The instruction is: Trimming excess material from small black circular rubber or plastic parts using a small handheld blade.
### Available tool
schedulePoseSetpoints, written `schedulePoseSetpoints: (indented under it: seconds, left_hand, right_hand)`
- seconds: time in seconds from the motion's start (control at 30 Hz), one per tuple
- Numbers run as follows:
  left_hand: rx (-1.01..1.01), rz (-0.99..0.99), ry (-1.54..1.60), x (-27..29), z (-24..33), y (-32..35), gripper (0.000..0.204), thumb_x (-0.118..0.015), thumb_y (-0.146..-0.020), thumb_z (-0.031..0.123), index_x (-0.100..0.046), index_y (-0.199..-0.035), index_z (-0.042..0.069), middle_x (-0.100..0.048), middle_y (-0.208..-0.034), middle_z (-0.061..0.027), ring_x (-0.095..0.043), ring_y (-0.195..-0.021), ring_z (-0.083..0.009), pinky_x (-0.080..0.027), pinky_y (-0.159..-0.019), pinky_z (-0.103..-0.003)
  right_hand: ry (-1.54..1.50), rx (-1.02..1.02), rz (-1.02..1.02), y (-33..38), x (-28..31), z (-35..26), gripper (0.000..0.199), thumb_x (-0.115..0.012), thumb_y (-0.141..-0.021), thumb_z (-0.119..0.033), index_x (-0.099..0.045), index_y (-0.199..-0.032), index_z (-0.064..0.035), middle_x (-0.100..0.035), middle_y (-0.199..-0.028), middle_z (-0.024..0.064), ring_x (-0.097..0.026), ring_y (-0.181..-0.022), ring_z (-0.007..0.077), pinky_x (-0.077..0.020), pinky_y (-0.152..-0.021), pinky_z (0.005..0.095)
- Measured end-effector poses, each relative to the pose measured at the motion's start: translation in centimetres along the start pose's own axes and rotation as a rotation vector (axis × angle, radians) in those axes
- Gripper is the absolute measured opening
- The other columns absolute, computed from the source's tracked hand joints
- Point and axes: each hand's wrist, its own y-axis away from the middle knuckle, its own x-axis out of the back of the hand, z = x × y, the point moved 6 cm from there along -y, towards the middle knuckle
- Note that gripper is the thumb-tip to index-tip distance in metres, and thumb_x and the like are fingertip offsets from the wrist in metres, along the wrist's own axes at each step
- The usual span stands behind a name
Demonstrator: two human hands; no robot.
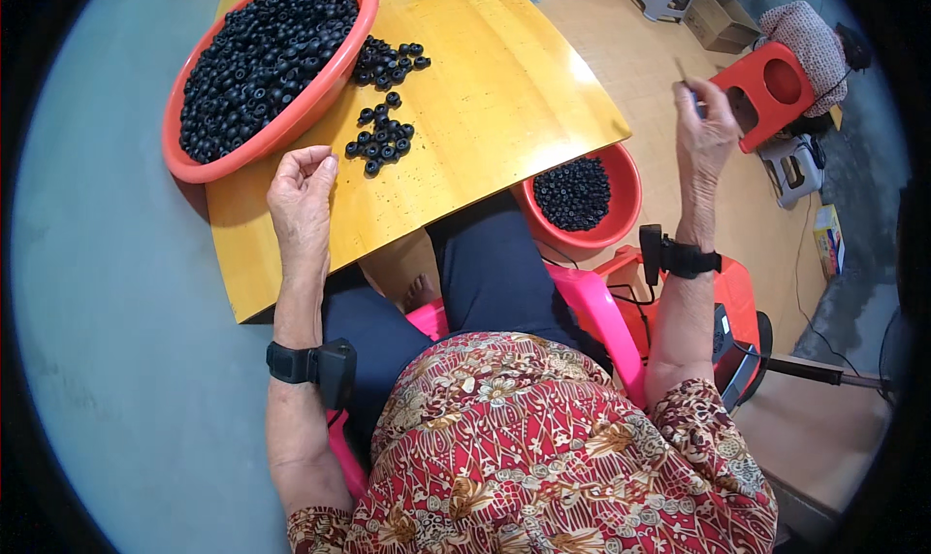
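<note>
My left hand (303, 203) is over the left part of the yellow table (485, 98), thumb and fingers pinched together. Whatever lies between them, if anything, is too small to make out. Just beyond its fingertips are several loose black ring-shaped rubber parts (380, 145). A large red basin (357, 54), heaped with the same black parts (262, 69), stands beside them on the tabletop. Raised to the right, past the table's edge, my right hand (708, 132) is closed around a thin, dark, stick-like tool (685, 73); its exact kind does not show.
Below the table's right edge, a second red basin (628, 200) holds more small black parts. A pink chair (601, 316) is under me. Red and white stools (766, 93), a cardboard box (720, 18) and another person (805, 45) are at the far right.
</note>
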Motion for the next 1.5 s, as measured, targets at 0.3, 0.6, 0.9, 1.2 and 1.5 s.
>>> schedulePoseSetpoints:
  seconds: [0.3,0.6,0.9,1.2,1.5]
  left_hand:
    - [-0.31,0.06,-0.569,-1.6,-0.2,-1.7,0.03,-0.068,-0.082,0.005,-0.062,-0.112,0.003,-0.066,-0.101,-0.0138,-0.064,-0.095,-0.0259,-0.05,-0.087,-0.036]
    - [-0.363,-0.01,-0.698,-2.9,1.0,-1.6,0.019,-0.067,-0.079,0.004,-0.068,-0.098,0.005,-0.065,-0.101,-0.0129,-0.061,-0.098,-0.0308,-0.048,-0.087,-0.039]
    - [-0.525,-0.039,-0.826,-2.5,1.6,-0.9,0.016,-0.065,-0.08,0.003,-0.067,-0.096,0.001,-0.065,-0.097,-0.0137,-0.062,-0.093,-0.0332,-0.049,-0.086,-0.04]
    - [0.295,-0.151,0.563,-2.8,1.8,3.0,0.018,-0.063,-0.09,0.0,-0.06,-0.107,0.002,-0.066,-0.098,-0.0102,-0.065,-0.091,-0.0172,-0.054,-0.079,-0.026]
    - [0.477,-0.299,1.011,-4.5,5.0,8.6,0.015,-0.057,-0.096,0.005,-0.056,-0.111,0.004,-0.065,-0.103,-0.0104,-0.064,-0.094,-0.0168,-0.054,-0.083,-0.025]
  right_hand:
    - [0.064,-0.056,-0.059,1.3,-2.0,2.4,0.018,-0.069,-0.085,-0.022,-0.071,-0.093,-0.0053,-0.067,-0.084,0.0089,-0.066,-0.077,0.0193,-0.0505,-0.071,0.0316]
    - [-0.137,0.004,-0.165,2.2,-3.4,-3.7,0.016,-0.069,-0.087,-0.014,-0.069,-0.094,-0.0004,-0.065,-0.081,0.0064,-0.062,-0.076,0.0126,-0.0483,-0.069,0.0267]
    - [-0.396,0.065,-0.329,5.1,-5.3,-11.3,0.01,-0.068,-0.086,-0.006,-0.068,-0.094,0.0012,-0.065,-0.085,0.0066,-0.061,-0.076,0.0122,-0.0477,-0.069,0.0257]
    - [-0.654,-0.03,-0.639,7.2,-5.6,-17.3,0.014,-0.068,-0.085,-0.007,-0.068,-0.095,0.0021,-0.065,-0.085,0.0061,-0.06,-0.078,0.0118,-0.047,-0.071,0.0258]
    - [-0.819,-0.007,-0.916,11.0,-5.7,-22.4,0.02,-0.072,-0.081,-0.008,-0.068,-0.099,0.0004,-0.064,-0.089,0.0072,-0.061,-0.083,0.0137,-0.048,-0.072,0.026]
